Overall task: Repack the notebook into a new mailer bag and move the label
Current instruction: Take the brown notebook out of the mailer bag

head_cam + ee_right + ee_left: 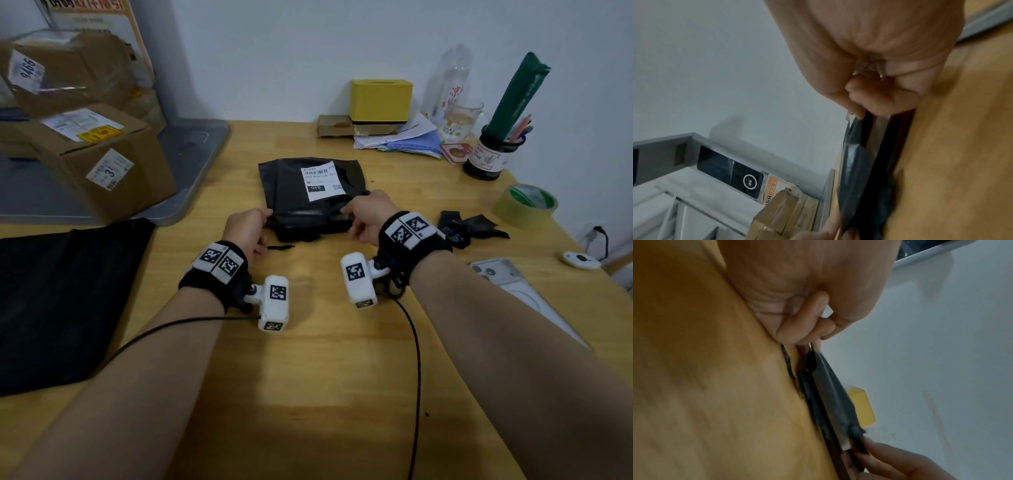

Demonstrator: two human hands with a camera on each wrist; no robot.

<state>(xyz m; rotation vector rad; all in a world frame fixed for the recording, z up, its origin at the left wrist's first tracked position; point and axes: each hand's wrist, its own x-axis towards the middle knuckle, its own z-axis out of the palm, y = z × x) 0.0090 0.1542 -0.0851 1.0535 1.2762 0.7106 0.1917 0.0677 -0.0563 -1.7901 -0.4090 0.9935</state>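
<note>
A crumpled black old mailer bag [294, 185] lies mid-table with a white barcode label [321, 182] on top. Its near end is torn open, and the notebook's [845, 445] dark cover and pale page edge show inside. My left hand [265, 219] pinches the bag's near-left corner between curled fingers [807, 332]. At the near-right corner my right hand [347, 214] pinches the black film [853, 151] the same way, with its fingers [875, 100] curled. A flat new black mailer bag [68, 294] lies at the left of the table.
Labelled cardboard boxes [102, 154] stand on a grey tray [195, 161] at back left. A yellow box [380, 99], papers, a glass and a pen cup [488, 157] line the back. Torn black scraps [469, 228], a tape roll [525, 205] and a white phone case [513, 284] lie right.
</note>
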